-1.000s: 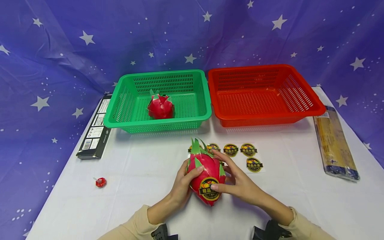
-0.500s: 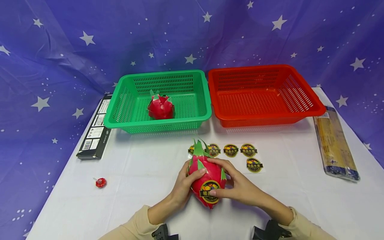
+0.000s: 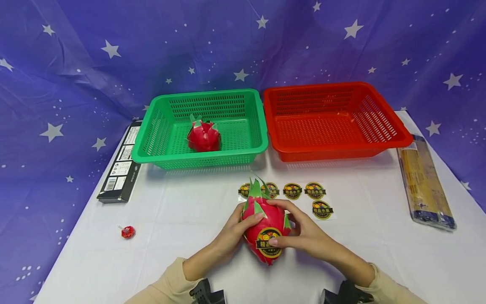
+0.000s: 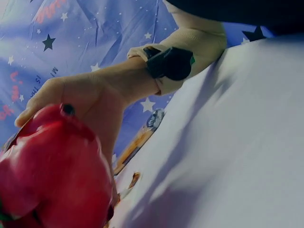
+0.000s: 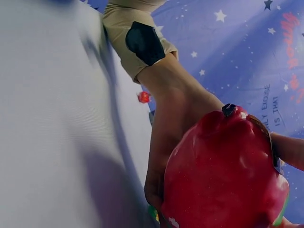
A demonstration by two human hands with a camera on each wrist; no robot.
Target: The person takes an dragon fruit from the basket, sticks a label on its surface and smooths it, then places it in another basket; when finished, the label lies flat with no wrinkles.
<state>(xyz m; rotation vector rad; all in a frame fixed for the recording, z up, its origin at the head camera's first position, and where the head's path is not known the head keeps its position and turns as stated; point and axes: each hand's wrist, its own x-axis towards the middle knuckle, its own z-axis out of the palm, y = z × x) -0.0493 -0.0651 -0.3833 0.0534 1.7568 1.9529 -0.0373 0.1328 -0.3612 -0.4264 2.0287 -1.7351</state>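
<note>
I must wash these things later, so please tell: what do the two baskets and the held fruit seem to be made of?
Green basket: probably plastic, semi-gloss, judging by even colour and regular slots.
Red basket: likely plastic too, with soft highlights and slotted walls.
Held fruit: smooth, glossy, glinting in both wrist views; perhaps plastic, but this stays open.

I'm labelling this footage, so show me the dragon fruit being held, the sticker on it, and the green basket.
Held dragon fruit [image 3: 272, 219]: head view, on the red skin near its middle.
Sticker [image 3: 263, 244]: head view, on its black lettered band.
Green basket [image 3: 201, 156]: head view, on its front rim.
</note>
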